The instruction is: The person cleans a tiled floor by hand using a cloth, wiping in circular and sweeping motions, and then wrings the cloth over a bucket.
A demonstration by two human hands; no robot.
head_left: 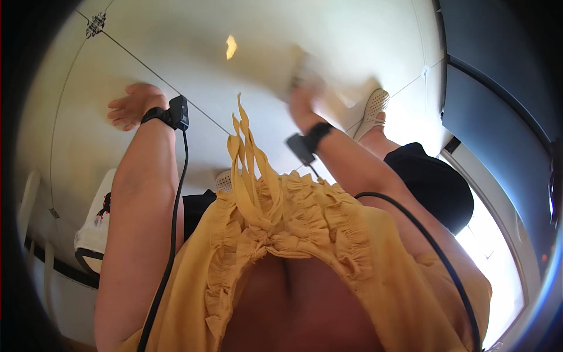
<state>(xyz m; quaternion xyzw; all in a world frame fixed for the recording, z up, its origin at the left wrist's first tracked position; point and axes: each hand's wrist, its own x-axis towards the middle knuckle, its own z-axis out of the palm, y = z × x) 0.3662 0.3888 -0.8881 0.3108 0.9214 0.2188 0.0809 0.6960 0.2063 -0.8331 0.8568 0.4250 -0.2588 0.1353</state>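
Note:
My left hand (pixel 138 105) hangs above the pale tiled floor (pixel 193 70), its fingers apart and nothing in them. Farther right, my right hand (pixel 307 97) is smeared by motion low over the same floor. A blurred greyish-brown shape (pixel 301 61) shows at its far side; whether the fingers hold it cannot be made out. Each wrist wears a black strap with a small box, and a cable runs back from it along the arm. A bright yellowish patch (pixel 231 47) shows on the floor between the hands, either a reflection or a small thing.
My perforated light shoe (pixel 373 108) stands right of my right hand. Dark glossy cabinet fronts (pixel 498 111) rise along the right side. At the left is a white object with a dark edge (pixel 91 234), beside pale legs or bars (pixel 28 199). Yellow ties dangle from my top.

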